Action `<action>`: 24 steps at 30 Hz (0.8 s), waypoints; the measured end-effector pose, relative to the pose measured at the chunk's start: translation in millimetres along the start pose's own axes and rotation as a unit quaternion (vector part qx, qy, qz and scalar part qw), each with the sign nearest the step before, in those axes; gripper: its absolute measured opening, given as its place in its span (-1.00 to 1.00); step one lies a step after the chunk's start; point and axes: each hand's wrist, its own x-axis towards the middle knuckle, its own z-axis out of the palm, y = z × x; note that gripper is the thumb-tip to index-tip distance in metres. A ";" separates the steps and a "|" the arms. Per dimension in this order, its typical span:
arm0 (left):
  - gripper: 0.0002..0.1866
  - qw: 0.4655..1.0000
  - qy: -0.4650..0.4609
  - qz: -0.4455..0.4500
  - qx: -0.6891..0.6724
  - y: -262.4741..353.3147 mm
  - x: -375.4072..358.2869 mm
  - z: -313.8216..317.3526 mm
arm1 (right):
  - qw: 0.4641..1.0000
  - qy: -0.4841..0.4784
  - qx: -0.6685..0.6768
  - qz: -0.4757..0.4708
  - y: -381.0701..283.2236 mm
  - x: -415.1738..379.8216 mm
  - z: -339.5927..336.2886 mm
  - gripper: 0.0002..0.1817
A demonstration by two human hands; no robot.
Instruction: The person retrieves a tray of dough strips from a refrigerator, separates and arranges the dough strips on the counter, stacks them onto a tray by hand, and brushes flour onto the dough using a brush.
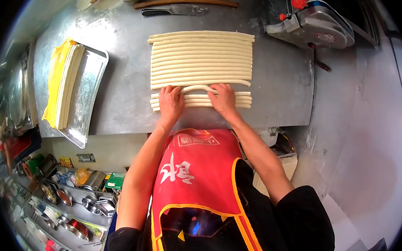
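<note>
A rope of dough [195, 88] arches up between my two hands near the table's front edge. My left hand [171, 101] is closed on its left part, and my right hand [223, 98] grips its right part. Just beyond, many pale dough strips [201, 59] lie side by side in a wide block. A few more dough strips [197, 100] lie nearer to me, partly under my hands. Their middle shows between the two hands, while the parts beneath the fingers are hidden.
On the left, a metal tray [80, 122] holds more strips beside a yellow cloth [57, 79]. A knife [174, 10] and a wooden rod [187, 2] lie at the back of the metal table [130, 116]. A machine with red knobs [317, 26] stands at right. Shelves with bowls [91, 205] are lower left.
</note>
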 end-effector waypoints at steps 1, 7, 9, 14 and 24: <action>-0.84 1.000 -0.001 0.000 -0.002 2.0 0.3 2.0 | 1.000 0.000 -0.002 0.001 -6.5 -0.1 4.7 -0.81; -0.84 0.999 -0.017 -0.037 0.010 -7.6 -3.9 4.0 | 0.997 -0.033 0.003 0.067 -7.0 -1.8 8.2 -0.87; -0.85 0.998 -0.008 -0.059 0.016 2.0 -1.6 4.7 | 0.999 -0.014 -0.017 0.031 -15.3 -5.9 7.1 -0.86; -0.89 0.999 -0.001 -0.039 0.010 14.1 -1.3 9.6 | 0.998 0.033 -0.043 -0.040 -19.4 -15.3 10.8 -0.84; -0.76 0.999 0.051 -0.003 0.010 2.1 -10.4 -2.6 | 0.995 0.024 -0.056 -0.077 0.9 -4.1 -23.0 -0.77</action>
